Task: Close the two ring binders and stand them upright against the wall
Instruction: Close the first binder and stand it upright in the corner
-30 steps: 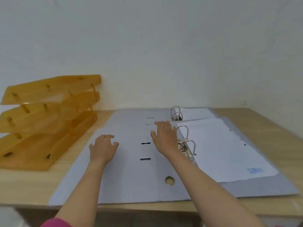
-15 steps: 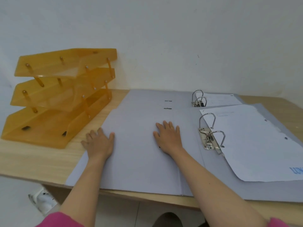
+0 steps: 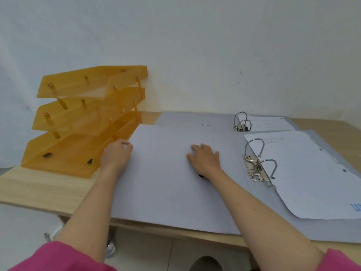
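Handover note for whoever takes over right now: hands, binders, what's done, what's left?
Left hand: curled at the left edge of the near grey cardboard ring binder; grip unclear.
Right hand: open, flat on that cover.
Both binders lie open on the wooden table; far grey ring binder is partly beneath the near one.
Done: nothing.
Left: close both, stand them against the white wall.
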